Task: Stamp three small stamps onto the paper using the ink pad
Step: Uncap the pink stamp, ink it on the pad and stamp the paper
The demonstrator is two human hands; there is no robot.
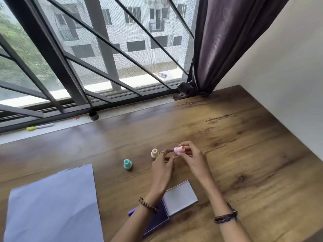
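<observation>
A small pink stamp [178,150] is held above the wooden table between the fingertips of both hands. My right hand [191,157] grips it from the right and my left hand [161,167] pinches its left end. A cream stamp [154,153] stands upright just left of my left fingers. A teal stamp [127,164] stands further left. The ink pad [180,195] lies open beneath my forearms, its pale lid to the right and its purple base partly hidden under my left wrist. The sheet of pale purple paper [52,205] lies flat at the lower left.
The wooden table [236,145] runs to a window sill at the back and a white wall [279,67] on the right. A dark curtain [218,46] hangs at the back right corner. A yellow-capped marker [39,127] lies on the sill at the left.
</observation>
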